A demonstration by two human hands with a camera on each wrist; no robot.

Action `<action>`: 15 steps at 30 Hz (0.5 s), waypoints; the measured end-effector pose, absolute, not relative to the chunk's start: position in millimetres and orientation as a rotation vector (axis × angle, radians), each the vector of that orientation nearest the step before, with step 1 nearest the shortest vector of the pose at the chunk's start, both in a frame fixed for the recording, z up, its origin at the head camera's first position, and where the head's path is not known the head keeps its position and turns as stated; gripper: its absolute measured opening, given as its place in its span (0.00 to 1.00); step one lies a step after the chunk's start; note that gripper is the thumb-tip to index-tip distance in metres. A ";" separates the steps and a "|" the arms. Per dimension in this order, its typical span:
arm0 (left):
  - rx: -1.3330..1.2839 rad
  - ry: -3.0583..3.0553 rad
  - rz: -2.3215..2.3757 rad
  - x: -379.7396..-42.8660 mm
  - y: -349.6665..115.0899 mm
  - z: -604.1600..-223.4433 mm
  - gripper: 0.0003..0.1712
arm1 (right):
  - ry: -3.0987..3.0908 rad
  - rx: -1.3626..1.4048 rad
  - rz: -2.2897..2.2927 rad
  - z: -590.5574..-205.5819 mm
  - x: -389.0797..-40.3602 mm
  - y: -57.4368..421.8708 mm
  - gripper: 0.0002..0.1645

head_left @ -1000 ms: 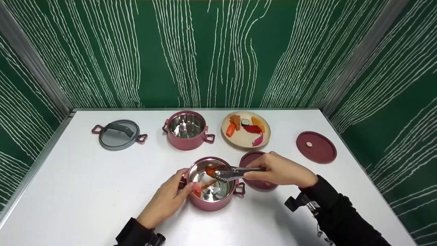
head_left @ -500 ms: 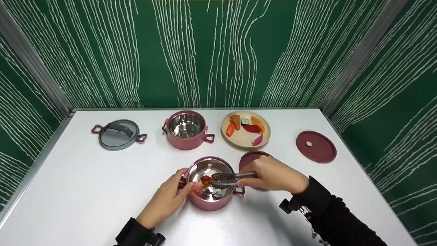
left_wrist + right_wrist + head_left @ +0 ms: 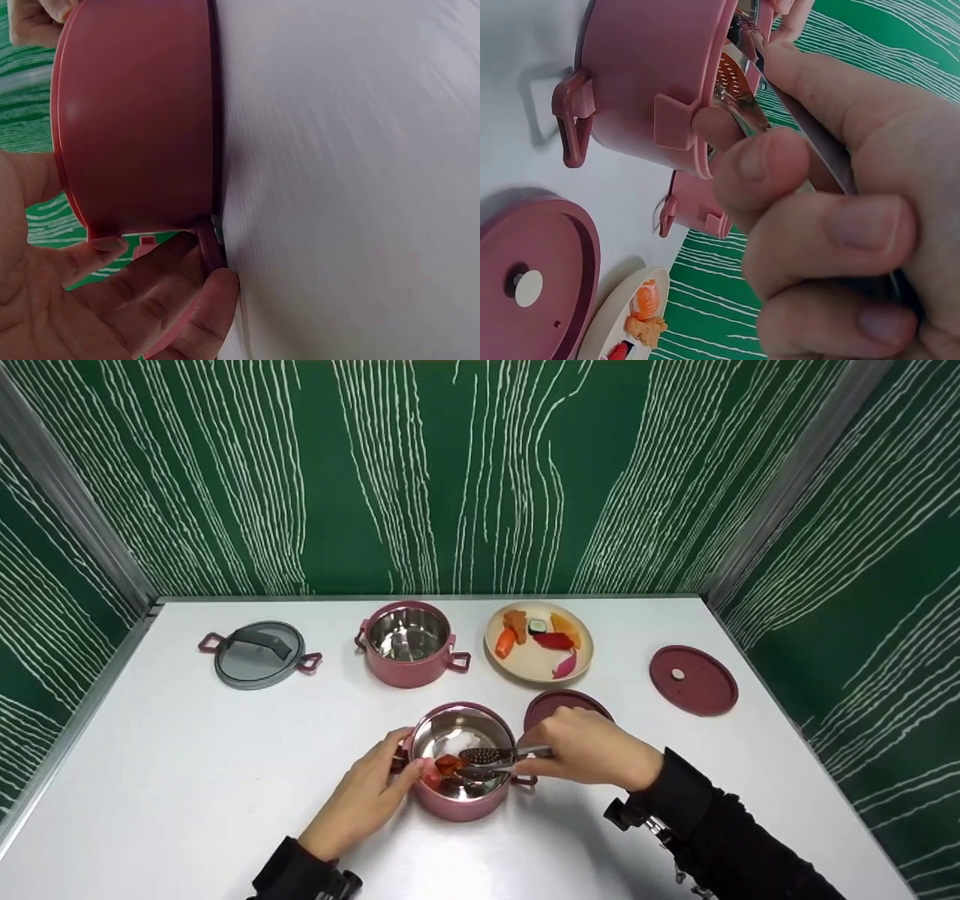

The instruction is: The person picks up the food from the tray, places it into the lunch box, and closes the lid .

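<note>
My left hand [image 3: 367, 795] holds the near pink pot [image 3: 459, 810] at its left side. Its thumb lies over the rim, and in the left wrist view the fingers curl about the side handle [image 3: 211, 244]. My right hand [image 3: 589, 750] grips metal tongs [image 3: 487, 755] with perforated tips, reaching down into the pot from the right. By the tips, low in the pot, is a glossy orange-brown food piece [image 3: 448, 766]; whether they pinch it I cannot tell. A reddish patch shows inside under my left thumb, too unclear to name.
Behind stands a second pink pot [image 3: 409, 664]. A cream plate [image 3: 529, 667] with several food pieces is to its right. One dark red lid [image 3: 562, 703] lies partly behind my right hand, another dark red lid [image 3: 705, 690] farther right. A grey lid [image 3: 255, 667] lies at left.
My right hand and the tongs have moved left and lower into the pot. The orange-brown piece has shifted from the pot's upper part toward its near left side. The left hand stays put.
</note>
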State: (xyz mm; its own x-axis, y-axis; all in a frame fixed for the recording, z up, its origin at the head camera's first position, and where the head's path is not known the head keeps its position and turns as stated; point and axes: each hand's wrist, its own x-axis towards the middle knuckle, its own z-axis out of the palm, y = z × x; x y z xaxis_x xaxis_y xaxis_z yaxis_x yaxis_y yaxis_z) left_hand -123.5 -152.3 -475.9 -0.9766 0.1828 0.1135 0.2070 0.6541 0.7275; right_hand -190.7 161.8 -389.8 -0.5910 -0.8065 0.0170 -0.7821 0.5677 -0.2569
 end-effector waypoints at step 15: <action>-0.342 -2.821 -1.289 -122.9 -153.7 -476.8 0.32 | 2.691 -1.357 -0.335 -388.5 -189.8 161.4 0.13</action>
State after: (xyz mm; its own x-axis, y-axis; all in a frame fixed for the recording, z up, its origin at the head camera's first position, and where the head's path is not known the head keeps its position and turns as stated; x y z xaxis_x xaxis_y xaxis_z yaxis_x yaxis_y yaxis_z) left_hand -122.9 -153.7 -476.8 -0.9757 0.1896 0.1101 0.2073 0.6347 0.7444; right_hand -189.8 161.4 -388.5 -0.5949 -0.8038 0.0021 -0.7798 0.5764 -0.2444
